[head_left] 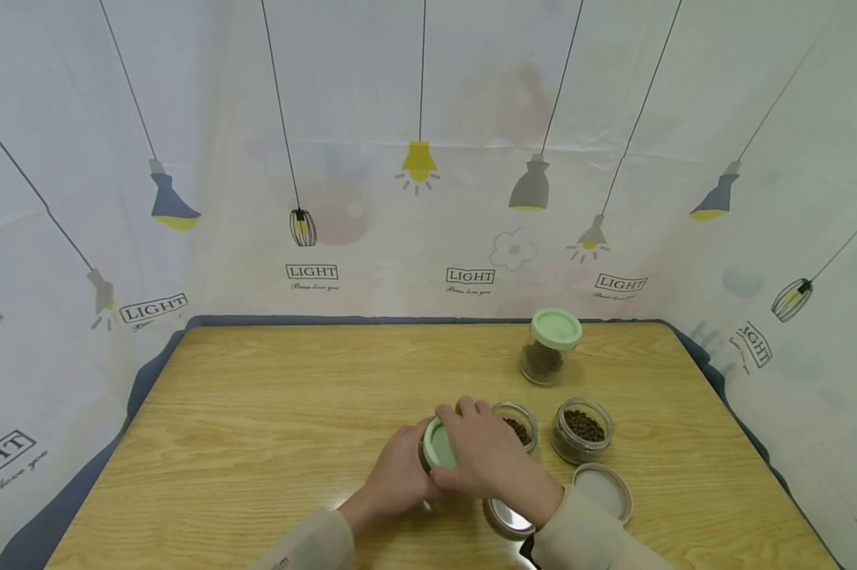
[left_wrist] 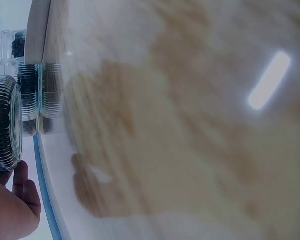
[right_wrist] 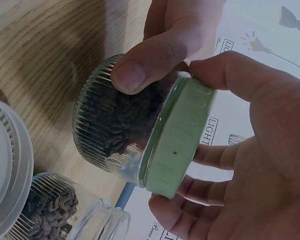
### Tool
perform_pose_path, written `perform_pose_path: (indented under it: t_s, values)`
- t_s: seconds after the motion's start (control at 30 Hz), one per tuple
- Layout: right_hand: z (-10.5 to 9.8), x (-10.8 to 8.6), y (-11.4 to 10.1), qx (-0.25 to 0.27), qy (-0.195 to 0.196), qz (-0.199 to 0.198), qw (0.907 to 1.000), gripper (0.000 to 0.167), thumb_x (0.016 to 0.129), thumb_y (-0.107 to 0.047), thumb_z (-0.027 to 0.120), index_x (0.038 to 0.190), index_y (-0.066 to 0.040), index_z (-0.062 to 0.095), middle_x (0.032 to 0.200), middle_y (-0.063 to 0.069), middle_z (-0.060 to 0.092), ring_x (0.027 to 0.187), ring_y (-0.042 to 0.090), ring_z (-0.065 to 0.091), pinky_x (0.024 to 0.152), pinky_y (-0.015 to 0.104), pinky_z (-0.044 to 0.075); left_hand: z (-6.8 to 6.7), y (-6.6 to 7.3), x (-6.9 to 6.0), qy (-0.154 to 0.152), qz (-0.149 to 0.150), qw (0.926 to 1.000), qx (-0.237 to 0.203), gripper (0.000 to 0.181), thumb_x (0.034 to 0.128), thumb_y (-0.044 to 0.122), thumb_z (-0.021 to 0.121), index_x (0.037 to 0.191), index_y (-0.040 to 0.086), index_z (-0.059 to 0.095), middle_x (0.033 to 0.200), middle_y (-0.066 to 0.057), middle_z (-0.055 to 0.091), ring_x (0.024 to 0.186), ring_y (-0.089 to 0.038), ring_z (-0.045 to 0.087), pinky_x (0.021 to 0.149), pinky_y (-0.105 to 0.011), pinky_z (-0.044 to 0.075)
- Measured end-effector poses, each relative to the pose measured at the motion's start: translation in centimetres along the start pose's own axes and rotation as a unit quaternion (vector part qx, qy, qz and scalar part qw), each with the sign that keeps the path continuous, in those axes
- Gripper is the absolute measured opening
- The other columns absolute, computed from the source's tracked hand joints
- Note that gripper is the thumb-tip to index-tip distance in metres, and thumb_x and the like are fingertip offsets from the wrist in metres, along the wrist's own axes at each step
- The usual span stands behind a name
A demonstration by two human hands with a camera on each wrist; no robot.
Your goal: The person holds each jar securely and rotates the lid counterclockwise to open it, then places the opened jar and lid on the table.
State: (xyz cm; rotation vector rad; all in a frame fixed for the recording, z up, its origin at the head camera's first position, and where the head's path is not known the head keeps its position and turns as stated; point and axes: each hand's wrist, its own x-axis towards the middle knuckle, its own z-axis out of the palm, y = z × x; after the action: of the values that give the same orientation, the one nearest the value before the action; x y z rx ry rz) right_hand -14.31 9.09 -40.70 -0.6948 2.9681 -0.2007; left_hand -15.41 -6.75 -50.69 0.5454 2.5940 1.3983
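Just above the table, my left hand [head_left: 394,473] grips the ribbed glass body of a jar [right_wrist: 117,117] that holds dark brown pieces resembling coffee beans. The jar's light green lid [right_wrist: 182,137] sits on its mouth, and my right hand [head_left: 484,451] grips it, thumb on one side and fingers on the other. In the right wrist view the jar is tilted on its side. Only part of the left hand [left_wrist: 12,200] and the jar's ribbed body [left_wrist: 4,125] shows in the left wrist view.
Right of the hands stand two lidless jars of brown pieces, one partly hidden [head_left: 519,419] and one in full view [head_left: 583,427]. A jar with a green lid [head_left: 553,332] stands at the back. Two loose lids [head_left: 603,492] [head_left: 503,521] lie near my right forearm on the wooden table [head_left: 257,412].
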Motion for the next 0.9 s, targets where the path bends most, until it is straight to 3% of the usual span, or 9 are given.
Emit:
perform_pose_path:
  t_s: [0.23, 0.33, 0.53, 0.7, 0.9]
  values:
    - [-0.08, -0.1, 0.38, 0.004, 0.003, -0.031, 0.9995, 0.07, 0.075, -0.045, 0.074, 0.132, -0.01, 0.052, 0.114, 0.013, 0.056, 0.098, 0.027, 0.054, 0.077, 0.041, 0.052, 0.11, -0.07, 0.03, 0.007, 0.008, 0.9998, 0.014, 0.08, 0.0664, 0.044, 0.084, 0.134, 0.016, 0.052, 0.121, 0.005, 0.063, 0.11, -0.016, 0.056, 0.094, -0.041, 0.049]
    - [-0.19, -0.12, 0.44, 0.003, -0.002, -0.031, 0.9995, 0.075, 0.076, -0.05, 0.073, 0.136, -0.011, 0.049, 0.118, 0.014, 0.056, 0.102, 0.029, 0.055, 0.08, 0.043, 0.052, 0.07, -0.09, -0.07, 0.007, 0.012, 0.9998, 0.013, 0.082, 0.0673, 0.046, 0.083, 0.136, 0.014, 0.051, 0.122, 0.004, 0.062, 0.11, -0.016, 0.055, 0.095, -0.041, 0.048]
    - [-0.13, -0.14, 0.38, 0.007, 0.001, 0.025, 0.9997, 0.096, 0.078, -0.078, 0.055, 0.148, -0.015, 0.037, 0.132, 0.015, 0.053, 0.113, 0.036, 0.057, 0.088, 0.051, 0.051, -0.19, -0.01, -0.17, 0.009, 0.03, 0.9995, -0.008, 0.085, 0.0715, 0.049, 0.081, 0.141, 0.015, 0.047, 0.126, 0.003, 0.062, 0.111, -0.016, 0.055, 0.097, -0.042, 0.046]
    - [0.08, -0.08, -0.05, -0.004, 0.021, 0.073, 0.9971, 0.096, 0.081, -0.082, 0.044, 0.144, -0.011, 0.042, 0.128, 0.018, 0.054, 0.111, 0.038, 0.057, 0.086, 0.052, 0.051, -0.31, 0.26, 0.05, -0.007, 0.02, 0.9995, -0.022, 0.086, 0.0705, 0.055, 0.08, 0.142, 0.022, 0.046, 0.129, 0.007, 0.06, 0.113, -0.016, 0.054, 0.097, -0.043, 0.046]
    - [0.25, -0.05, -0.32, -0.011, 0.019, 0.098, 0.9949, 0.096, 0.079, -0.084, 0.043, 0.138, -0.01, 0.049, 0.122, 0.018, 0.055, 0.105, 0.036, 0.058, 0.081, 0.05, 0.052, -0.27, 0.32, 0.15, -0.009, 0.018, 0.9997, -0.01, 0.087, 0.0686, 0.055, 0.082, 0.141, 0.023, 0.047, 0.128, 0.007, 0.06, 0.113, -0.016, 0.054, 0.095, -0.041, 0.047]
